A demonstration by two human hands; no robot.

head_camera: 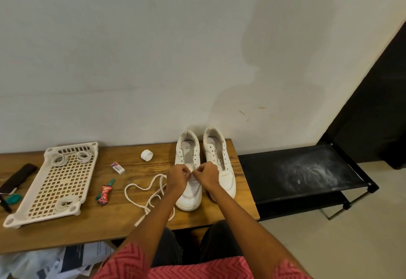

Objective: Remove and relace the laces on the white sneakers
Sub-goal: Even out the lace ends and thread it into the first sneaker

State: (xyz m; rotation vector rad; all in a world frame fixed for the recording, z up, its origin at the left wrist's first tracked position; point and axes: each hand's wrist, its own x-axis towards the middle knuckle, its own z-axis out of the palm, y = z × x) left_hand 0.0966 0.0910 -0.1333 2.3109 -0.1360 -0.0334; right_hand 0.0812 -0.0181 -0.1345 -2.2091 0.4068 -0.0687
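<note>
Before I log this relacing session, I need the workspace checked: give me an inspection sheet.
Surface: wooden table, against the wall.
Job's things: two white sneakers, eyelets bare; loose lace beside them.
Clutter: perforated tray holding coiled bands, eraser, tape roll, red tube, dark case.
Hands: left hand and right hand pinch the lace at the nearer sneaker's lowest eyelets.
Cables: nothing seen.
Surroundings: black rack right; papers below.

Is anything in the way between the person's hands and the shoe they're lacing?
Nothing visible. The left hand and right hand are already at the near sneaker, fingers curled over its lower eyelets. The loose white lace trails off to the left on the wooden table.
</note>
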